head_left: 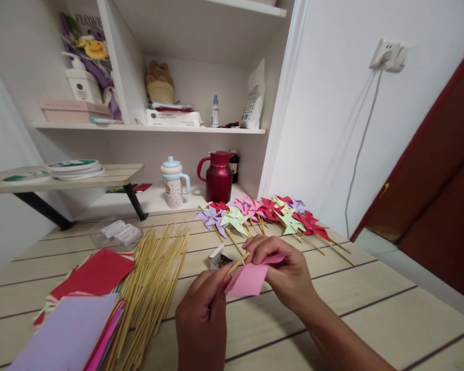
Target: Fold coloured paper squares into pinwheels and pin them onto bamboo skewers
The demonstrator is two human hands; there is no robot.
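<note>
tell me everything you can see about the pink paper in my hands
The pink paper is a thin, matte sheet, partly folded, with one flap bent up near the top. It hangs above the wooden table, pinched between the right hand and left hand. A thin wooden stick touches its upper left edge.

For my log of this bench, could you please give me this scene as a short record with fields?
Left hand: pinches a wooden stick
Right hand: holds pink paper against the stick
Left of hands: loose sticks, paper stack
Behind hands: row of finished pinwheels
Further back: red jug, cup
Surface: wooden table
</note>
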